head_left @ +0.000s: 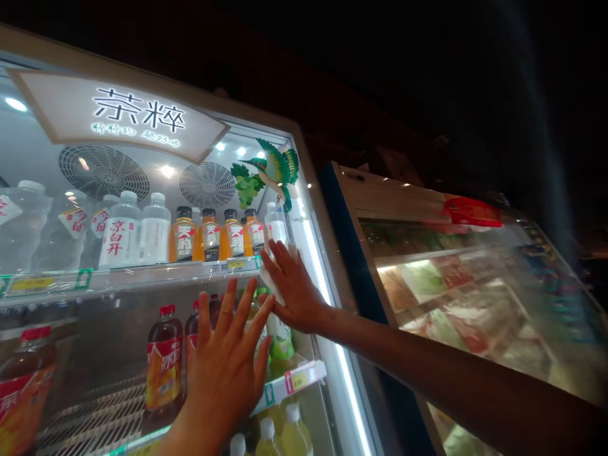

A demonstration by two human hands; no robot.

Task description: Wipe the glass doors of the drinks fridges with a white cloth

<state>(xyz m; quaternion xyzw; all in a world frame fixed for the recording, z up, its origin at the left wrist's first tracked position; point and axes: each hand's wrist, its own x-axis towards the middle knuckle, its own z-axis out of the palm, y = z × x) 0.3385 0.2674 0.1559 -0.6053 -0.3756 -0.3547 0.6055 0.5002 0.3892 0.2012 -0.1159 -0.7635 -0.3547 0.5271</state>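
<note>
Both of my hands are raised before the lit glass front of a drinks fridge (304, 164). My left hand (230, 358) has its fingers spread and its palm toward the glass, in front of the middle shelf with red-capped tea bottles (164, 361). Higher and to the right, my right hand (297, 285) lies flat near the glass, fingers stretched, by the right frame. A whitish patch (267, 273) shows at its edge; I cannot make out what it is. Orange drink bottles with black caps (209, 234) stand just left of it, on the upper shelf.
Clear water bottles (120, 229) fill the upper left shelf. Bottles of pale yellow drink (295, 430) stand low down. A glowing sign (118, 114) and a bird sticker (275, 168) are at the top. To the right is a second display cooler (456, 304) with bagged goods.
</note>
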